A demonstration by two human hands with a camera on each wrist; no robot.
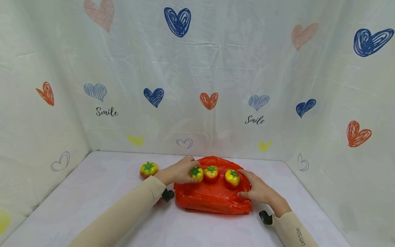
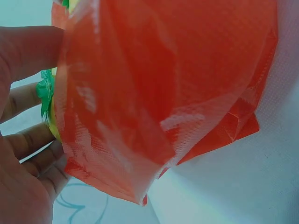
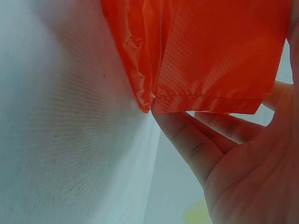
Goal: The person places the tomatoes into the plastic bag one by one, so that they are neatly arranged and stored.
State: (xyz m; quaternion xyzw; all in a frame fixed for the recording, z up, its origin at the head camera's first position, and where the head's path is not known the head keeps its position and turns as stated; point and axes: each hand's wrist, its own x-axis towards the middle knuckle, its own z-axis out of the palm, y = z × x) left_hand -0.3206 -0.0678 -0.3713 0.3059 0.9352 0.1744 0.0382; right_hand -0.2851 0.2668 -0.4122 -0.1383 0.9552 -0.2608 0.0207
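A red plastic bag lies on the table in the head view, with a tomato and a second tomato on it. My left hand grips another tomato at the bag's left side. In the left wrist view, the bag hides most of that tomato, leaving its green leaves showing beside the fingers. At the right end of the bag, my right hand holds the edge with fingers behind and thumb in front. The right wrist view shows fingers against the bag's hem.
A tomato stands on the white table left of the bag. Part of a red thing shows behind the left wrist. A white curtain with printed hearts surrounds the back and sides.
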